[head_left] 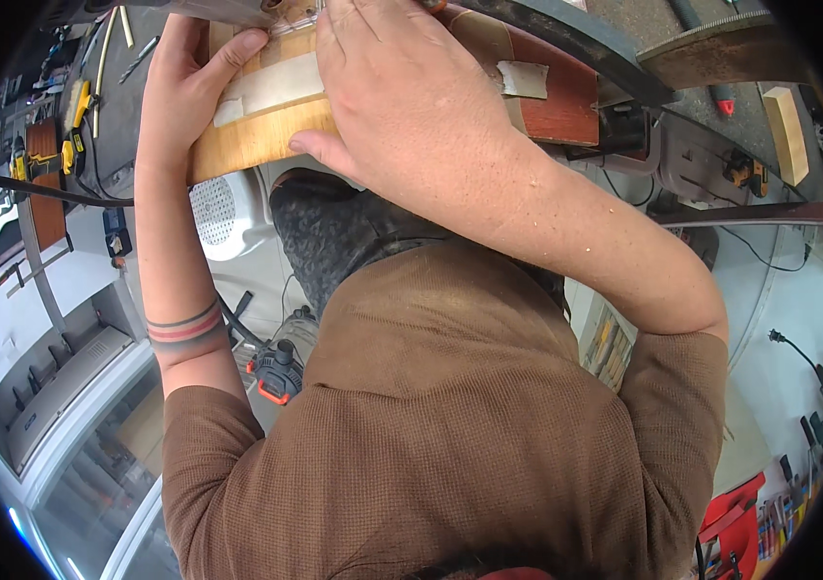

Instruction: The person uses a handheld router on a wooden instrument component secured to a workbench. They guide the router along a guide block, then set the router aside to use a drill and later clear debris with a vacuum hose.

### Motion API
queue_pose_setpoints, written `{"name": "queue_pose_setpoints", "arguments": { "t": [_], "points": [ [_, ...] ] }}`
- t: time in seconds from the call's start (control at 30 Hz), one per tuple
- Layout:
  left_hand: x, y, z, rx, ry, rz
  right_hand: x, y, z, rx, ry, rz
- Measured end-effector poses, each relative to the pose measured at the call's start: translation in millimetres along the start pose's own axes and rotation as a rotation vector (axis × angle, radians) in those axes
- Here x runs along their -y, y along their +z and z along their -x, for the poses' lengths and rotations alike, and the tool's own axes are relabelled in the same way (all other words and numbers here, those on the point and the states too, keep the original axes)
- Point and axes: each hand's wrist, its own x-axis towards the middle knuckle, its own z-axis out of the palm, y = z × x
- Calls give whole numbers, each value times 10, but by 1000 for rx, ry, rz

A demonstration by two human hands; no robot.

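Observation:
A light wooden board (262,140) with strips of pale tape (281,85) lies at the top of the view, its near edge toward my body. My left hand (189,72) closes round its left side, with the thumb lying on top by the tape. Over the board's right part rests my right hand (402,82), thumb hooked at the near edge and the other fingers reaching past the top of the picture. Between the hands is a clear plastic piece (293,21), mostly cut off. Under my right wrist a reddish-brown board (557,97) sticks out, a tape piece on it.
A dark metal bar (586,43) crosses above the right forearm, and a saw-like blade (721,53) lies beyond it. On the right is a small wood block (785,135). A drill bit (139,60) and yellow tools (75,135) lie at left. Below stands a white stool (228,215).

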Motion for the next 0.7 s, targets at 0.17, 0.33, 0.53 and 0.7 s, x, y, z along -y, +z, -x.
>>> {"name": "queue_pose_setpoints", "arguments": {
  "t": [0.17,0.33,0.53,0.7],
  "points": [
    [52,-51,9,-8,30,15,-44,-74,10,-6,-26,-167],
    [57,-95,90,-10,37,-8,-110,23,-18,-4,-134,-32],
    [-39,-44,233,-29,-9,-48,-6,-69,135,-148,-49,-77],
    [-50,-39,308,-32,-47,-90,22,-2,100,-46,-54,-232]
  ]
}}
